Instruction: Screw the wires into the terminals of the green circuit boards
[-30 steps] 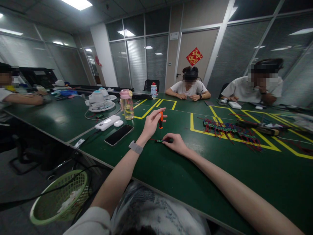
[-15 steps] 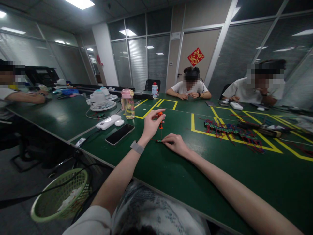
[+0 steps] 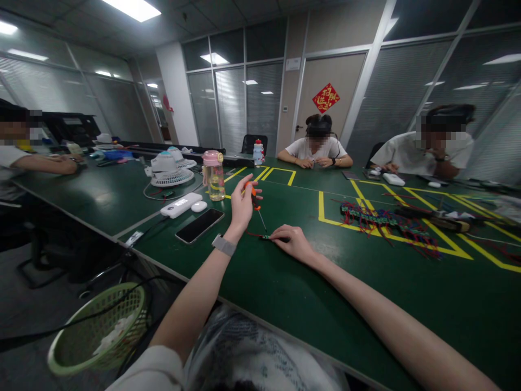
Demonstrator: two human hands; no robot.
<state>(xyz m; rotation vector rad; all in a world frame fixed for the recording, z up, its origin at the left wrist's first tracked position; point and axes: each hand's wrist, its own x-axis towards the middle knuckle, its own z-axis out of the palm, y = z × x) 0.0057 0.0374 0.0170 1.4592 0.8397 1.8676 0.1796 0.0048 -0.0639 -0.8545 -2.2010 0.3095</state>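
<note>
An orange and black screwdriver [image 3: 255, 202] is held in my left hand [image 3: 243, 205], its handle leaning left toward the palm. Its thin shaft slants down to the right, with the tip at or just above a small green circuit board [image 3: 265, 237]. The fingers and thumb of my right hand [image 3: 293, 242] pinch the board's right end on the green table. A thin red wire [image 3: 253, 234] runs off the board's left side. Whether the tip touches the board, I cannot tell.
Left of my hands lie a phone [image 3: 200, 225], a white power bank [image 3: 181, 205] and a white round case [image 3: 199, 207]. A pink-lidded bottle [image 3: 214, 176] and white fans [image 3: 171, 169] stand behind. Wired circuit boards [image 3: 378, 218] lie right. Co-workers sit around the table.
My left hand has shifted left and turned, so the screwdriver has gone from upright to tilted, its handle leaning left. My right hand still pinches the board in nearly the same place.
</note>
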